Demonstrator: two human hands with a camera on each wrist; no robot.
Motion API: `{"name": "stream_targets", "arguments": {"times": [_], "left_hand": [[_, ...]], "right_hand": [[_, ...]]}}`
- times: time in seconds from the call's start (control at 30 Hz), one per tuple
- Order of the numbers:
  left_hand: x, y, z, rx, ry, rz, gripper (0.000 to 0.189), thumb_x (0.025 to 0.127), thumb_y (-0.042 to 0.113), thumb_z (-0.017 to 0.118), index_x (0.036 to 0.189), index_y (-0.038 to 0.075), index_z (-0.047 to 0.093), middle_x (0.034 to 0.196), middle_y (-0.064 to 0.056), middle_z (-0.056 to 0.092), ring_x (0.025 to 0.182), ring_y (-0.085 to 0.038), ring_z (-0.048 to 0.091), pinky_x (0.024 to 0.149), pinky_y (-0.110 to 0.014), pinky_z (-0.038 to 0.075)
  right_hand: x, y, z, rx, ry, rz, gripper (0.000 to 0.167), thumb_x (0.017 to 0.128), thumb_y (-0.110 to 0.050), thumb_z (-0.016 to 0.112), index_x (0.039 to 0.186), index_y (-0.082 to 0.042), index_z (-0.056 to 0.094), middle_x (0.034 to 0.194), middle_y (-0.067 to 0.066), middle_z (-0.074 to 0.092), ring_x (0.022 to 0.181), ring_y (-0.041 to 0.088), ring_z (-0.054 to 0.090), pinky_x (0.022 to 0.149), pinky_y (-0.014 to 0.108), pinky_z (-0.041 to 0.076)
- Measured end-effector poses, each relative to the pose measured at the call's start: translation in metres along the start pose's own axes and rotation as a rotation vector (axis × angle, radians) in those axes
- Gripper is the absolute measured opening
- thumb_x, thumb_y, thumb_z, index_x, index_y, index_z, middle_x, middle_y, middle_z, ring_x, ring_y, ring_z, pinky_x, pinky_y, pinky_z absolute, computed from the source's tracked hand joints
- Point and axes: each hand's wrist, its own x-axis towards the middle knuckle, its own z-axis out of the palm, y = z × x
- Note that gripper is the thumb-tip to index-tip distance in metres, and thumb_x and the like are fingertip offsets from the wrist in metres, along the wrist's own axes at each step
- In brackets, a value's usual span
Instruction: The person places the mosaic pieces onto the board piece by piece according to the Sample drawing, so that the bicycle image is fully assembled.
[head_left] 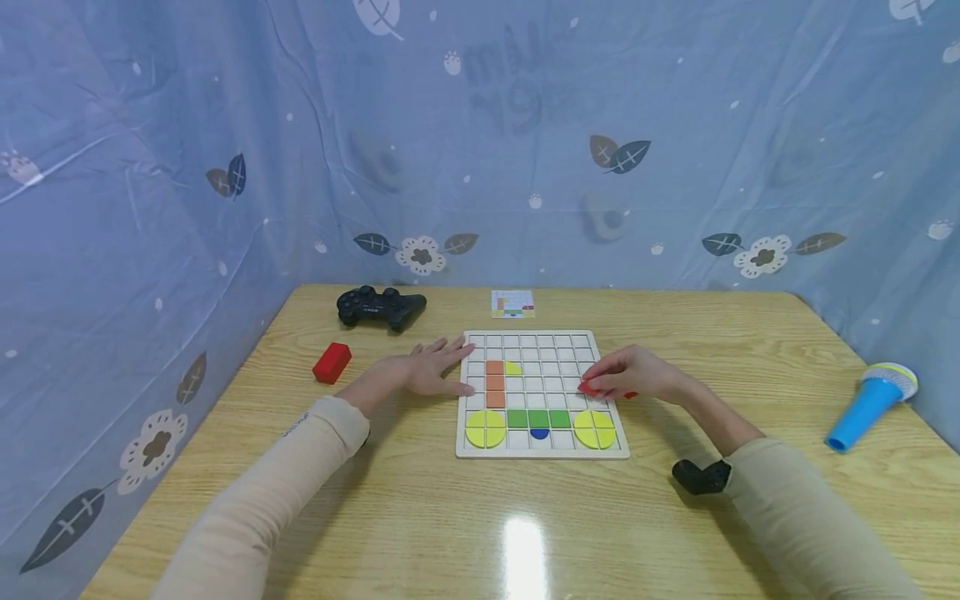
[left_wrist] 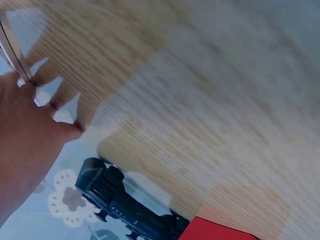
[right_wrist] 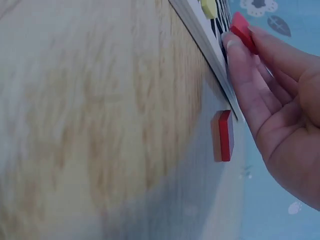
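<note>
A white grid board (head_left: 540,453) lies on the wooden table. My left hand (head_left: 432,369) is spread flat, its fingertips and thumb on the board's left edge. Over the board's right side, my right hand (head_left: 641,375) pinches a small red piece (right_wrist: 243,32) between thumb and fingers. Another red piece (right_wrist: 226,136) lies on the table beside the board's right edge, mostly hidden under that hand in the head view. On the grid are an orange column (head_left: 495,384), a yellow quarter circle (head_left: 512,368), a green row (head_left: 537,419), yellow circles (head_left: 485,429) and a blue half circle (head_left: 539,433).
Behind the board lies a small pattern card (head_left: 513,304). To the left are a black game controller (head_left: 380,307) and a red block (head_left: 332,363). A blue toy microphone (head_left: 870,407) lies far right. A patterned blue curtain (head_left: 525,167) closes off the back and sides.
</note>
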Motion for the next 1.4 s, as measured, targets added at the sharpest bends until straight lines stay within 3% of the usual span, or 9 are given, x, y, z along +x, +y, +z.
{"name": "stream_targets", "arguments": {"times": [0.2,0.37,0.63,0.93,1.1,1.4], "left_hand": [[0.0,0.001,-0.001,-0.011,-0.004,-0.002,0.089,0.09,0.066,0.044,0.155,0.024,0.001,0.159,0.0,-0.007,0.143,-0.028,-0.006,0.11,-0.056,-0.001],[0.001,0.0,0.001,-0.004,-0.006,-0.004,0.089,0.09,0.068,0.042,0.155,0.024,-0.001,0.159,0.001,-0.008,0.143,-0.028,-0.006,0.111,-0.056,-0.001],[-0.002,0.002,0.001,-0.008,-0.001,0.004,0.087,0.091,0.065,0.044,0.155,0.023,0.001,0.159,-0.001,-0.006,0.143,-0.029,-0.005,0.11,-0.056,-0.001],[0.0,0.002,0.0,-0.008,-0.008,-0.003,0.087,0.091,0.065,0.043,0.155,0.024,0.0,0.159,0.0,-0.007,0.143,-0.028,-0.005,0.11,-0.056,-0.001],[0.0,0.001,0.001,-0.003,-0.004,-0.002,0.087,0.091,0.065,0.044,0.155,0.024,0.001,0.159,0.0,-0.007,0.143,-0.029,-0.005,0.11,-0.056,0.0],[-0.002,0.003,-0.001,-0.01,-0.004,-0.009,0.087,0.092,0.064,0.044,0.155,0.023,0.001,0.159,-0.001,-0.007,0.143,-0.028,-0.005,0.111,-0.056,0.001]], "right_hand": [[0.006,-0.004,0.004,-0.134,-0.009,-0.004,0.025,0.092,-0.011,0.065,0.108,0.008,0.068,0.088,0.01,0.07,0.072,0.018,0.066,0.064,0.029,0.055],[0.01,-0.009,0.009,-0.202,-0.014,-0.011,0.02,0.092,-0.012,0.065,0.103,0.003,0.071,0.083,0.007,0.07,0.066,0.016,0.061,0.053,0.023,0.047],[0.012,-0.01,0.012,-0.24,-0.015,-0.048,0.021,0.092,-0.008,0.064,0.108,0.005,0.068,0.089,0.007,0.068,0.071,0.019,0.058,0.062,0.027,0.049],[0.014,-0.008,0.013,-0.227,0.007,-0.067,0.022,0.093,-0.009,0.063,0.111,0.004,0.065,0.087,0.007,0.066,0.069,0.021,0.056,0.058,0.027,0.046],[0.015,-0.008,0.015,-0.21,-0.018,-0.118,0.021,0.094,-0.008,0.061,0.111,0.005,0.065,0.089,0.008,0.069,0.072,0.021,0.057,0.061,0.027,0.047],[0.014,-0.009,0.015,-0.185,-0.069,-0.12,0.024,0.095,-0.008,0.059,0.114,0.007,0.062,0.088,0.011,0.069,0.069,0.022,0.058,0.062,0.028,0.047]]}}
